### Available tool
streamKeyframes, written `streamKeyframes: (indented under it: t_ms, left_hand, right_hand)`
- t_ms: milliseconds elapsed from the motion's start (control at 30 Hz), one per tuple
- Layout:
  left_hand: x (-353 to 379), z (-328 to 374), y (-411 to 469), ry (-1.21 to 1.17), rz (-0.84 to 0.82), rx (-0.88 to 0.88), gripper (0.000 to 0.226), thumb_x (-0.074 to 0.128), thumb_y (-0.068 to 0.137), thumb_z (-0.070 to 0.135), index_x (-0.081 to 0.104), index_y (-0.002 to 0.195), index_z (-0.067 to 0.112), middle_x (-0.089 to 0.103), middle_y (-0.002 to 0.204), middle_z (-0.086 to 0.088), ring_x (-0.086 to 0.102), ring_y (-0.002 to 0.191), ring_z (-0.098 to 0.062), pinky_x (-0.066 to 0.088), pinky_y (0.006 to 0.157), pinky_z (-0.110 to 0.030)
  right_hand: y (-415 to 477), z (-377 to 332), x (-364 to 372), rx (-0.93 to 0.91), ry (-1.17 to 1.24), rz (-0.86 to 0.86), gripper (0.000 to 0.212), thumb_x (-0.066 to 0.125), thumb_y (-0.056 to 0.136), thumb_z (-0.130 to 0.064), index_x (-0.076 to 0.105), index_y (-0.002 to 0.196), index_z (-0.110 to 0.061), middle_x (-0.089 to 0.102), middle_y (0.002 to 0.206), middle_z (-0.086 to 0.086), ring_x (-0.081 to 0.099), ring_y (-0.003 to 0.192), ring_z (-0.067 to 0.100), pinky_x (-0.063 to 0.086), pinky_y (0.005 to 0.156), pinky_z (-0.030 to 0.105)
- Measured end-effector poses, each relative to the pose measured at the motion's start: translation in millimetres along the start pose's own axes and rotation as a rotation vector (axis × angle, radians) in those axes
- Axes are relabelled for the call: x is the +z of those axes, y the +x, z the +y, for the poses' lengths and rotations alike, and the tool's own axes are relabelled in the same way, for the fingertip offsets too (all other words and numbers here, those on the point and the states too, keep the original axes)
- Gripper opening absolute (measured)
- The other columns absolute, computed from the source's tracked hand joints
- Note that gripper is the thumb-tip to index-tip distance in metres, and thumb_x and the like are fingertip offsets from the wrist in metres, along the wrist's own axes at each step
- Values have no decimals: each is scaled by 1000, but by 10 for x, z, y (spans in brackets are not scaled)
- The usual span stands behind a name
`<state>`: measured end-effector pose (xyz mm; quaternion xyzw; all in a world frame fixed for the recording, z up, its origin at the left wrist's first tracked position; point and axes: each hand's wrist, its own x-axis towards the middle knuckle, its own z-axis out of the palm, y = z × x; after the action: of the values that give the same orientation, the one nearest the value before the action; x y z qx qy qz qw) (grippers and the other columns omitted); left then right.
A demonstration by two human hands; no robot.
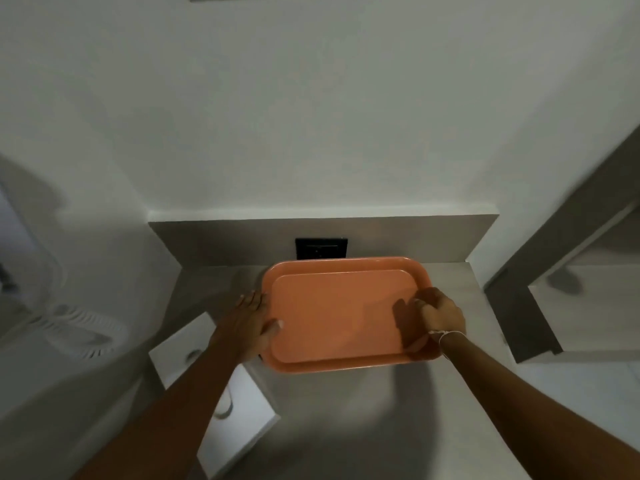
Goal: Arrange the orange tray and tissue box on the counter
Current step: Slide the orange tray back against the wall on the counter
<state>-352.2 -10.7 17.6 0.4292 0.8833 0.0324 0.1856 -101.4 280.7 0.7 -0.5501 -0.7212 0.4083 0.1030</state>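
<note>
i see a smooth orange plastic tray (339,317), a rounded rectangle with a raised rim, at the back edge of the matte grey countertop (346,417), just before a black socket (321,248). left hand (251,323) lies flat against the left rim, fingers straight. right hand (440,315) curls round the right rim.

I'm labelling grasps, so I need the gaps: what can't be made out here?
Head view: whether the right hand holds anything; its curled fingers hide the palm.
Head view: lower edge of the black wall socket, behind the far rim of the orange tray.
Head view: white ribbed object at far left, blurred.
</note>
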Motion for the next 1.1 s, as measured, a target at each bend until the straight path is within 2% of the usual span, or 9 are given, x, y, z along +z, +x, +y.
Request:
streamKeyframes:
  t_ms: [133, 267, 367, 500, 567, 667, 833, 967, 1100]
  left_hand:
    - [17, -153, 216, 11, -54, 17, 78, 33, 91, 61, 13, 152, 16, 22, 162, -10, 19, 149, -30, 15, 122, -46]
    - [104, -210, 273, 63, -111, 12, 80, 29, 92, 62, 8, 153, 16, 14, 164, -9, 11, 151, -27, 14, 123, -46]
    - [134, -235, 327, 108, -138, 12, 80, 27, 93, 62, 4, 153, 14, 8, 165, -9, 4, 151, -25, 10, 124, -45]
    - [168, -227, 346, 158, -173, -22, 81, 23, 92, 64, -2, 153, 16, 1, 165, -10, -2, 151, -28, 6, 124, -49]
    - [161, -120, 328, 179, -151, -88, 81, 22, 92, 64, -8, 152, 18, -7, 164, -12, -9, 150, -35, 2, 122, -53]
    - [185, 269, 207, 155, -40, -115, 80, 18, 93, 61, -9, 151, 14, -11, 163, -16, -13, 149, -38, -6, 119, -53]
    - [672, 1126, -381, 87, -64, -54, 79, 16, 93, 55, -9, 149, 6, -13, 161, -21, -18, 147, -39, -1, 122, -54]
    - [937, 1386, -667, 59, -135, -143, 80, 23, 95, 50, -16, 148, 4, -21, 159, -20, -22, 147, -37, -2, 122, -52]
    - [951, 1350, -686, 64, -93, -103, 82, 27, 94, 48, -21, 146, 6, -25, 159, -18, -24, 147, -34, -3, 123, -49]
  right_hand:
    - [19, -17, 139, 40, -5, 4, 34, 55, 81, -38, 62, 113, -31, 72, 108, 9, 64, 100, 39, 52, 88, 50]
    - [9, 14, 211, 52, -31, -6, 41, 54, 81, -36, 61, 121, -29, 72, 112, 10, 64, 102, 39, 52, 91, 52]
    - [-5, -6, 243, 48, -37, -2, 54, 48, 73, -41, 60, 125, -28, 72, 112, 10, 64, 102, 39, 52, 91, 51]
    - [35, -29, 236, 22, -103, -34, 47, 54, 84, -30, 54, 131, -24, 69, 117, 15, 61, 107, 41, 51, 93, 53]
    - [15, -16, 230, -35, -199, -30, 49, 55, 88, -29, 48, 136, -18, 60, 130, 16, 53, 120, 42, 46, 100, 55]
    - [-230, 76, 264, -243, -420, 8, 64, 50, 96, -36, 29, 152, -12, 32, 159, 15, 27, 145, 38, 27, 117, 53]
    - [-962, 450, 453, -585, -582, -180, 69, 30, 101, -44, -3, 157, -21, -1, 163, 2, -3, 151, 27, 0, 122, 48]
    - [-1190, 696, 553, -568, -722, -255, 69, 16, 96, -47, -17, 152, -22, -18, 161, 0, -15, 151, 27, -12, 119, 43]
    - [-1191, 703, 575, -534, -757, -256, 73, 18, 96, -47, -17, 153, -18, -22, 162, 3, -21, 150, 26, -15, 118, 44]
